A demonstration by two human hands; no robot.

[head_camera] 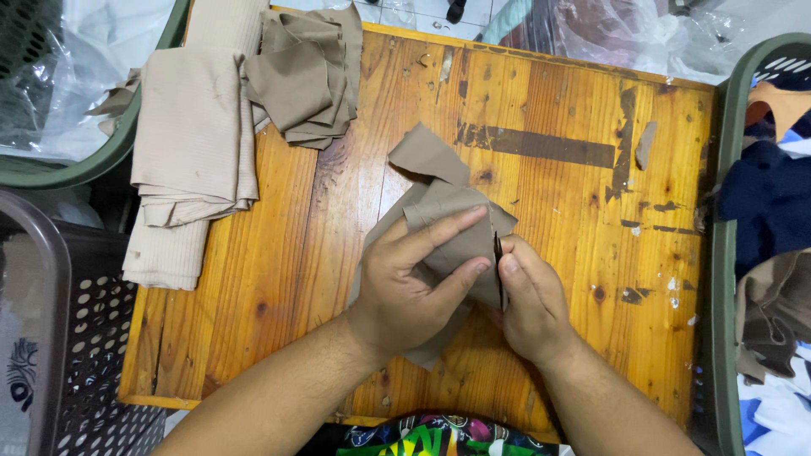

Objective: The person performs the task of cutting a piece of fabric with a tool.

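Note:
My left hand [414, 283] presses down on a crumpled taupe fabric piece [439, 181] in the middle of the wooden table [557, 194], fingers spread over its folds. My right hand [528, 300] pinches the same fabric's right edge, and a thin dark blade-like tool [499, 268] shows between its fingers and the cloth. Part of the fabric is hidden under both hands.
A stack of beige ribbed cloth [190, 143] hangs over the table's left edge, next to a pile of taupe cut pieces [308, 72]. A green basket [726, 253] with dark and mixed clothes stands right; a perforated brown basket [72, 338] sits lower left.

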